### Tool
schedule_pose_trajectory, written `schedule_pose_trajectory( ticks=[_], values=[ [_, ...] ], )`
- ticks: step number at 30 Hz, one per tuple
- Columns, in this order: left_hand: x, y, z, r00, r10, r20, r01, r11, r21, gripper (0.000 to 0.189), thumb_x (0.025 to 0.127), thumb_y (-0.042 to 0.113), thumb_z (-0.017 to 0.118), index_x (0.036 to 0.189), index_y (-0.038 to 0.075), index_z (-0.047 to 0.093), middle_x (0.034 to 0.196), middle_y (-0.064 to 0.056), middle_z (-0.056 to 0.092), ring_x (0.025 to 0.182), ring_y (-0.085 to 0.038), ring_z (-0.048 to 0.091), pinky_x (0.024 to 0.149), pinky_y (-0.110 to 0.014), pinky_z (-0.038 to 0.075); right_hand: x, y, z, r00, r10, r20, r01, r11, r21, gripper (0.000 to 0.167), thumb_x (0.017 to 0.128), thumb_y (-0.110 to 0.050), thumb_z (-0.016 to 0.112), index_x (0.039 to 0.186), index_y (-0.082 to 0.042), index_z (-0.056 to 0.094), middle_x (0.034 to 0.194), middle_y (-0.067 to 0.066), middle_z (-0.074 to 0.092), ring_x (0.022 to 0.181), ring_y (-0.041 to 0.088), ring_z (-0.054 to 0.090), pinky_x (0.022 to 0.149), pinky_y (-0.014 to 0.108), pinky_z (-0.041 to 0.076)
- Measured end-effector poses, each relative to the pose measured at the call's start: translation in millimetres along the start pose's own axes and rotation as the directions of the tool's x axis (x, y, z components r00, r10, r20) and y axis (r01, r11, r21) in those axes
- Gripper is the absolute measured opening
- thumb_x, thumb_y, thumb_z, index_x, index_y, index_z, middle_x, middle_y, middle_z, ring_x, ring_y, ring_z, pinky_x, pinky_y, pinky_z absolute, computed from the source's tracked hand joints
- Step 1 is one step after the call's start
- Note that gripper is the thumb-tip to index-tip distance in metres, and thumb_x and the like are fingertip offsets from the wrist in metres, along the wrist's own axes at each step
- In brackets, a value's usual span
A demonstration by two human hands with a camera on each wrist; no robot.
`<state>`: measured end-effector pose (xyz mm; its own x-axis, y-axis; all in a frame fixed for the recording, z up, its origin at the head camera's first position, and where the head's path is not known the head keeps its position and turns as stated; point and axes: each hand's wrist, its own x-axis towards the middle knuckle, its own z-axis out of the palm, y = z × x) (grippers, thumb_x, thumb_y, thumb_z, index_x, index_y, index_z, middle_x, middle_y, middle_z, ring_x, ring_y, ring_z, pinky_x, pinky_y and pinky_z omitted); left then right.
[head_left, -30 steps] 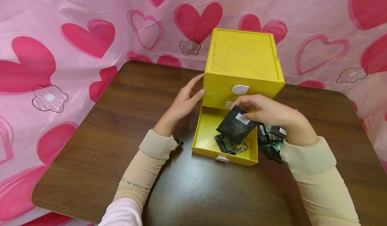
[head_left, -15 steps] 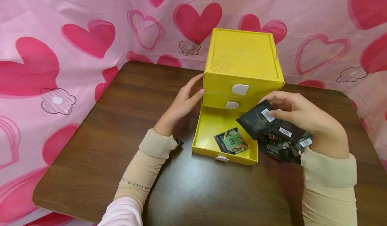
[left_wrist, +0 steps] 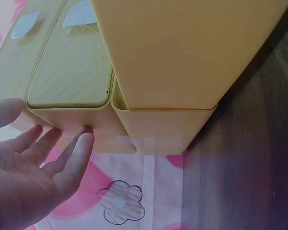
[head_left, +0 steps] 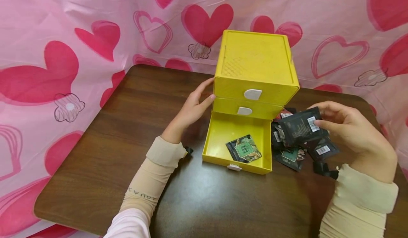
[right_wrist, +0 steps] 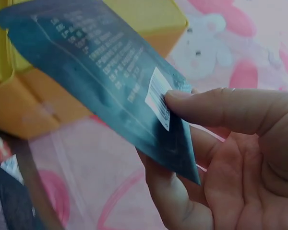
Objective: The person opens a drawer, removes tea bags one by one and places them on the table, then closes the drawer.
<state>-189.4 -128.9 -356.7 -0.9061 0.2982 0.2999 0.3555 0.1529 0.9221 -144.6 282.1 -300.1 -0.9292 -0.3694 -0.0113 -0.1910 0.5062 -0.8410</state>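
My right hand (head_left: 353, 128) pinches a black sachet (head_left: 299, 126) by its barcode end, thumb on the white label. In the right wrist view the sachet (right_wrist: 101, 81) slants across, printed side showing. Below it lies a pile of similar sachets (head_left: 322, 149), right of the yellow drawer cabinet (head_left: 258, 59). The cabinet's bottom drawer (head_left: 220, 128) is pulled out, with a green-labelled sachet (head_left: 244, 148) flat inside. At the cabinet's left side rests my left hand (head_left: 192, 107), fingers fairly straight; the left wrist view shows these fingers (left_wrist: 69, 165) against its wall.
The cabinet stands towards the back of a brown wooden table (head_left: 105, 153). A small black scrap (head_left: 189, 151) lies beside the left sleeve, and another black piece (head_left: 323, 169) near the right cuff. A pink heart-patterned cloth (head_left: 95, 4) hangs behind.
My right hand has moved right with the black sachet, from above the open drawer to over the pile. The left hand stays on the cabinet, and the green-labelled sachet still lies in the drawer.
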Motion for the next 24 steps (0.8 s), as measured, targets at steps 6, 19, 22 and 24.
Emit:
schedule_pose_trajectory(
  ticks=[6, 19, 22, 24],
  values=[
    [0.3, -0.9, -0.2, 1.000, 0.010, 0.001, -0.010, 1.000, 0.015, 0.054, 0.100, 0.013, 0.054, 0.150, 0.010, 0.035, 0.151, -0.005, 0.039, 0.119, -0.030, 0.051, 0.104, -0.044, 0.040, 0.0, 31, 2, 0.997, 0.071, -0.031, -0.053, 0.918, 0.393, 0.037, 0.092, 0.014, 0.054, 0.119, -0.010, 0.063, 0.089, 0.004, 0.067, 0.065, 0.017, 0.062, 0.052, 0.027, 0.053],
    [0.7, 0.3, 1.2, 1.000, 0.020, 0.002, -0.020, 1.000, 0.017, 0.054, 0.100, 0.012, 0.054, 0.150, 0.009, 0.035, 0.151, -0.005, 0.039, 0.119, -0.029, 0.052, 0.104, -0.039, 0.039, 10.5, 60, 14, 0.967, 0.224, -0.125, -0.191, 0.954, 0.231, 0.031, 0.095, -0.003, 0.061, 0.109, -0.031, 0.062, 0.084, -0.011, 0.061, 0.067, 0.007, 0.055, 0.055, 0.022, 0.047],
    [0.7, 0.5, 0.4, 1.000, 0.021, -0.003, -0.021, 1.000, 0.022, 0.053, 0.100, 0.012, 0.054, 0.150, 0.008, 0.035, 0.151, -0.005, 0.039, 0.119, -0.028, 0.052, 0.104, -0.038, 0.040, 14.7, 63, 18, 0.963, 0.210, -0.169, -0.192, 0.975, 0.115, 0.034, 0.093, -0.004, 0.063, 0.106, -0.035, 0.061, 0.081, -0.013, 0.057, 0.064, 0.006, 0.050, 0.052, 0.021, 0.041],
    [0.8, 0.2, 0.0, 1.000, 0.017, -0.004, -0.017, 1.000, 0.026, 0.054, 0.100, 0.013, 0.054, 0.150, 0.009, 0.035, 0.151, -0.005, 0.039, 0.119, -0.028, 0.052, 0.103, -0.037, 0.041, 16.5, 64, 20, 0.962, 0.202, -0.182, -0.189, 0.978, 0.086, 0.031, 0.093, -0.003, 0.063, 0.110, -0.030, 0.062, 0.080, -0.013, 0.057, 0.062, 0.006, 0.048, 0.050, 0.021, 0.041]
  ],
)
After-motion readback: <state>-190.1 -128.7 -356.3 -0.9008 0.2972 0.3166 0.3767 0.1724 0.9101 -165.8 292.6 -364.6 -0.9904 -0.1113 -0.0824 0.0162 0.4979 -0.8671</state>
